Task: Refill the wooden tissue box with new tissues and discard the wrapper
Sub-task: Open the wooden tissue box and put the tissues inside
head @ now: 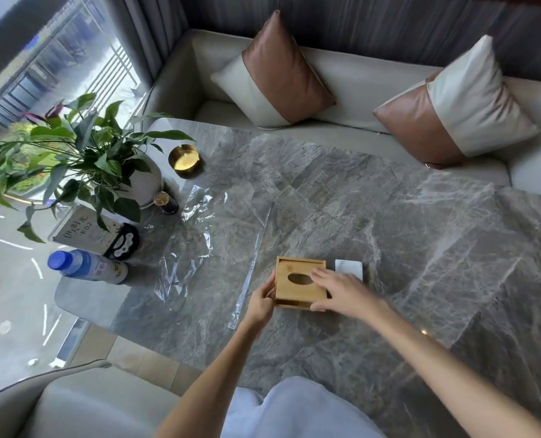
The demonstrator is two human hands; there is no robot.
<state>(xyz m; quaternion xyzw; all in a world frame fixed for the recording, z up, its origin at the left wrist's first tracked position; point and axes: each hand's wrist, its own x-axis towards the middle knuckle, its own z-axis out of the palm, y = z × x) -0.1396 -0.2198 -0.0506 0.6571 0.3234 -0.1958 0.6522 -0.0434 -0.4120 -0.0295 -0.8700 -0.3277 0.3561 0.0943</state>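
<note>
The wooden tissue box (294, 294) sits on the grey marble table (420, 232), its sliding lid with the oval slot facing up. My left hand (260, 300) grips the box's left side. My right hand (342, 290) lies flat on the lid's right part, fingers spread over its edge. A white stack of tissues (348, 267) lies just behind my right hand, touching the box's right side. The clear plastic wrapper (206, 245) is spread flat on the table to the left of the box.
A potted plant (83, 159), a gold bowl (184, 160), a small dark jar (166, 202), a card stand (86, 230) and a lying blue-capped bottle (86, 267) crowd the table's left end. A sofa with two cushions (275, 74) runs behind.
</note>
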